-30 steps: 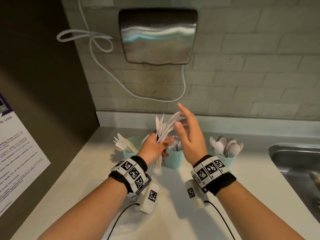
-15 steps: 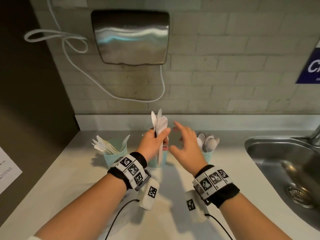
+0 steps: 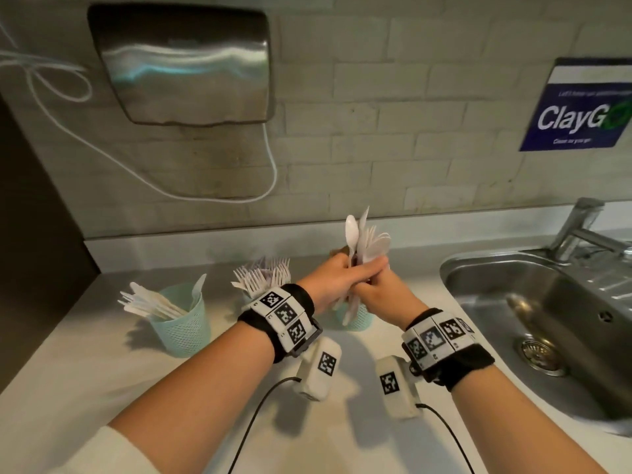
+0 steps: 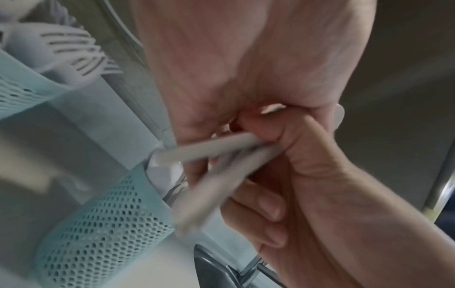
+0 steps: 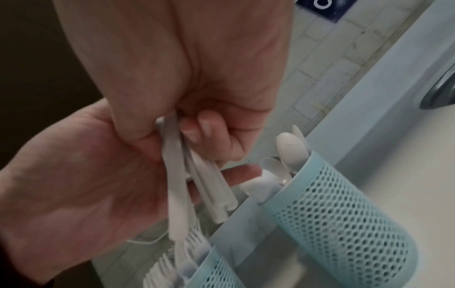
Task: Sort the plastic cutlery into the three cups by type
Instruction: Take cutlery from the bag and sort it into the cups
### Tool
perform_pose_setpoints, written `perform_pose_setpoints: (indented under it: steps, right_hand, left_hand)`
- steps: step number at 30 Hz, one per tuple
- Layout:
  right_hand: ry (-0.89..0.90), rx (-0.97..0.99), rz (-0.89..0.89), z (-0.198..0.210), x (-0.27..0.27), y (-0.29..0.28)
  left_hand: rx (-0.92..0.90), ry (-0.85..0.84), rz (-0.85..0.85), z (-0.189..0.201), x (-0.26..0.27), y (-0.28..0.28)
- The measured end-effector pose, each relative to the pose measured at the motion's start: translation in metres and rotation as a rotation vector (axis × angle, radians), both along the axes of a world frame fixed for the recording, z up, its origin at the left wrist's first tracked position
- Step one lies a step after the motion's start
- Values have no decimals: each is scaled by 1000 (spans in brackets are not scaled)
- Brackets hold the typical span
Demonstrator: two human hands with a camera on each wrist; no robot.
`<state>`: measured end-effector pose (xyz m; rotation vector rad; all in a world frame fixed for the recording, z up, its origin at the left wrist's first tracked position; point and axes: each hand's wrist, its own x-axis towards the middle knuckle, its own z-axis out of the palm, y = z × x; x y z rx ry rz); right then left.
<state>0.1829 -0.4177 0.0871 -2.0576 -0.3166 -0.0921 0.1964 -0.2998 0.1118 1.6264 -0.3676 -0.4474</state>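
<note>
Both hands grip one bundle of white plastic cutlery (image 3: 367, 241), mostly spoons, bowls pointing up. My left hand (image 3: 337, 278) wraps the handles from the left, and my right hand (image 3: 379, 289) curls round them just below and to the right. The handles (image 5: 187, 175) hang above the right teal mesh cup (image 5: 332, 204), which holds spoons (image 5: 290, 148). In the head view that cup (image 3: 357, 319) is mostly hidden under the hands. The middle cup holds forks (image 3: 265, 277); the left cup (image 3: 181, 325) holds knives (image 3: 150, 304).
A steel sink (image 3: 533, 302) with a tap (image 3: 578, 227) lies close to the right of the cups. The tiled wall behind carries a hand dryer (image 3: 184, 63) with a white cable (image 3: 270, 172) and a blue sign (image 3: 581, 107). The white counter (image 3: 102, 388) runs towards me.
The bundle and both hands have moved right, from over the middle cup to over the spoon cup. My right hand, open beside the bundle before, now grips the handles.
</note>
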Motion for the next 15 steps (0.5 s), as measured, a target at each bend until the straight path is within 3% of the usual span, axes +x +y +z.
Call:
perform_pose_setpoints:
  steps: [3,5,7,10,15]
  right_hand:
    - [17,-29,-118,-1,10,-15]
    - [30,-39,-207,-4,19,-23]
    - [40,-62,-288,-9,28,-30]
    - [69,13,-383,-16,37,-32]
    - [5,63,-440,-18,50,-24]
  left_hand:
    - [73,-121,19,-9,12,-4]
    - [91,-182,221,-25,24,-1]
    - [260,-262,391,-46,35,5]
    - [564,-399,315,-64,36,11]
    - [557,-422,214,-76,38,14]
